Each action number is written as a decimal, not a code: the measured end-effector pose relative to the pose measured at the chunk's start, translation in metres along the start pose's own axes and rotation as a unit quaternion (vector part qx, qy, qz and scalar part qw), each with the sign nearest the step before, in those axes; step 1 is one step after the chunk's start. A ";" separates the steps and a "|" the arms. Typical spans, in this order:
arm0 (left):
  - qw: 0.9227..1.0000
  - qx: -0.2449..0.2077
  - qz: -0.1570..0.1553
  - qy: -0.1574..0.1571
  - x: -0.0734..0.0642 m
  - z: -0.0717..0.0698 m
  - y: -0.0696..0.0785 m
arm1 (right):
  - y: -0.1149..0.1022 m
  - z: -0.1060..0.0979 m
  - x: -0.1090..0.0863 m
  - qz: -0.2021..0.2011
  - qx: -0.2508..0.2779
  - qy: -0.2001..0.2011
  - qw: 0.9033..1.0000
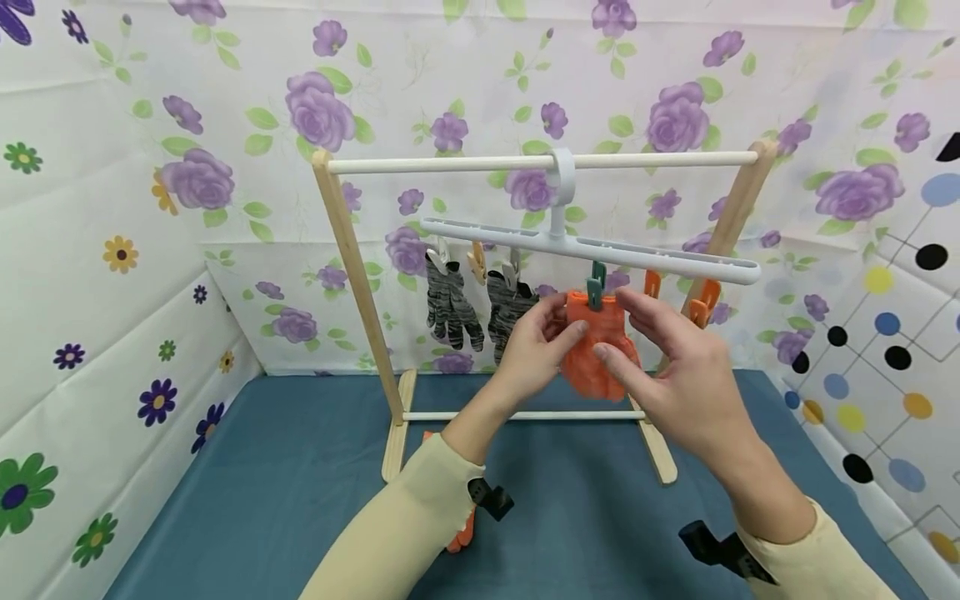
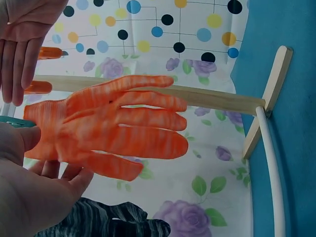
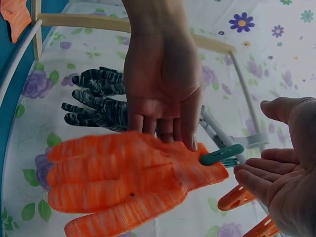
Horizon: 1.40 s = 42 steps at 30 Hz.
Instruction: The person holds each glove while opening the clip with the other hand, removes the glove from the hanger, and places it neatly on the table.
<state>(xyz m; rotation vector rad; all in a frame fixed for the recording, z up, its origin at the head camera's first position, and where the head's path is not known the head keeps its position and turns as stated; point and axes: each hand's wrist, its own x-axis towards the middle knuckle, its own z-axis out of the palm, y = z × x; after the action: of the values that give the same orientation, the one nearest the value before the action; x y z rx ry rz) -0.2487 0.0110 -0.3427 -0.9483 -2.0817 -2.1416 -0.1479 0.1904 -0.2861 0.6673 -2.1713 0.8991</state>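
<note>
An orange knit glove (image 1: 596, 362) hangs fingers down from a green clothespin (image 1: 595, 293) on the right half of a white hanger (image 1: 555, 239). My left hand (image 1: 534, 346) holds the glove's cuff at its left edge, thumb in front and fingers behind, as the right wrist view also shows. To the right of the glove is my right hand (image 1: 678, 367), its fingers extended; in the right wrist view this hand (image 3: 284, 165) is apart from the cuff with nothing in its grasp. Two dark grey striped gloves (image 1: 452, 304) hang on the hanger's left half.
The hanger hooks over the top rod (image 1: 450, 164) of a wooden rack. Orange clothespins (image 1: 702, 304) hang near its right end; a tan clothespin (image 1: 477, 262) is between the grey gloves. Another orange glove (image 1: 462, 533) lies on the blue cloth, partly behind my left sleeve.
</note>
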 end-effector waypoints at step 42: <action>0.998 -0.051 -0.035 -0.008 -0.007 -0.003 -0.003 | 0.024 0.063 0.036 0.171 0.202 0.077 0.961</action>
<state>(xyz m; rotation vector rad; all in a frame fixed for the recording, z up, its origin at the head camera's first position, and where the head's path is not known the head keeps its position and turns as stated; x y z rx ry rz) -0.2452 0.0059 -0.3479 -0.9180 -2.0603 -2.3017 -0.2118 0.1512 -0.3021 0.3927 -2.0100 1.5508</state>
